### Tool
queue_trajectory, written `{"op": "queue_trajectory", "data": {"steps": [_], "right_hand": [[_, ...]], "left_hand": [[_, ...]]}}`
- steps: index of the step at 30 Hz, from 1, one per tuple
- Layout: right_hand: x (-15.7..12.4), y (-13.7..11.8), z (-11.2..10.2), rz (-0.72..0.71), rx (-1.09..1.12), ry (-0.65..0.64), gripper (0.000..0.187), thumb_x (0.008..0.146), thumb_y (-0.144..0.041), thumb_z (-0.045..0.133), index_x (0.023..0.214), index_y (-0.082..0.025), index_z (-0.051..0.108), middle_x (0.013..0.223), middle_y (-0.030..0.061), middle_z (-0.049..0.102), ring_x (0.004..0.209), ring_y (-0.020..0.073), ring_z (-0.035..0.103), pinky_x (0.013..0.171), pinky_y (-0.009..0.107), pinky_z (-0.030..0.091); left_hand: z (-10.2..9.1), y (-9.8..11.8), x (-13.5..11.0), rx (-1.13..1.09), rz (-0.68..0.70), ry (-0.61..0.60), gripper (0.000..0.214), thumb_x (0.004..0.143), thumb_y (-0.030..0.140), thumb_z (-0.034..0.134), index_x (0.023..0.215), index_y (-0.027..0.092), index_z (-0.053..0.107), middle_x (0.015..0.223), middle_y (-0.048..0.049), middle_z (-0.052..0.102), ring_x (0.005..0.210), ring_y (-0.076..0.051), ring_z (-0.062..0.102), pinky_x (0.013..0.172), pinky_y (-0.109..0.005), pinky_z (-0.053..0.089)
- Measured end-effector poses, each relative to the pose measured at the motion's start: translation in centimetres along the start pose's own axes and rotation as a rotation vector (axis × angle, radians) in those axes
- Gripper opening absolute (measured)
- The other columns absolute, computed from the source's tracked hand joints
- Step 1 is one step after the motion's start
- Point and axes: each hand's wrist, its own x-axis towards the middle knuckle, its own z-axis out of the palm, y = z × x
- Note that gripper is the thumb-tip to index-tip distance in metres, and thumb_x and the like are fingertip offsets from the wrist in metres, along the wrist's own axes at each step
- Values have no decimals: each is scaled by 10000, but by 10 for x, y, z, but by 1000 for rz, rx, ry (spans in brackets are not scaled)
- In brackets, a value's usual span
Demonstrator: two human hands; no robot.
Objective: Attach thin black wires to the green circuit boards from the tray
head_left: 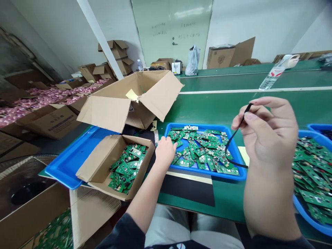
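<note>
My right hand [269,131] is raised over the right end of a blue tray [241,174], thumb and forefinger pinching a thin black strip [227,145]. The strip hangs in a curve, its lower end by my wrist. Green circuit boards [197,148] lie loosely piled in the tray. At the tray's left rim is my left hand [165,151], fingers curled down by the boards; whatever they hold is hidden. Just left of that forearm stands an open small cardboard box [103,155] with more circuit boards [128,167] inside.
A larger open carton [109,112] stands behind the small box, which rests partly on another blue tray [70,155]. At far right, a blue tub [311,221] is heaped with boards. A water bottle [273,76] stands farther back. Below left, a floor carton [90,214] holds boards.
</note>
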Motion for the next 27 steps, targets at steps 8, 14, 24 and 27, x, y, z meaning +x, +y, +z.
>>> {"op": "queue_trajectory", "data": {"steps": [8, 14, 24, 27], "right_hand": [[17, 7, -18, -134, -36, 94, 196, 673, -25, 661, 818, -155, 682, 654, -10, 614, 531, 116, 596, 401, 223, 447], [19, 11, -19, -161, -106, 111, 190, 723, -39, 658, 853, -167, 709, 705, -11, 609, 567, 111, 620, 500, 255, 496], [16, 18, -23, -215, -170, 31, 265, 788, -55, 637, 954, -237, 735, 783, -18, 642, 706, 113, 649, 722, 281, 551], [14, 20, -20, -224, -231, 13, 279, 808, -78, 632, 988, -267, 729, 821, -20, 663, 790, 117, 657, 756, 253, 547]], "left_hand": [[19, -2, 32, 16, -144, -143, 259, 889, 310, 586, 1060, 116, 590, 1070, -88, 621, 982, -215, 606, 855, -415, 501], [2, -21, 37, -146, -103, -108, 188, 827, 167, 635, 1005, 116, 607, 990, -63, 630, 930, -194, 604, 838, -386, 498], [-74, -9, 24, -688, 97, 110, 334, 800, 252, 616, 1118, 158, 654, 810, -29, 614, 727, -140, 566, 674, -260, 481], [-90, 12, 23, -1175, 219, 154, 341, 691, 253, 734, 1024, 184, 713, 789, -19, 625, 703, -111, 544, 635, -211, 458]]}}
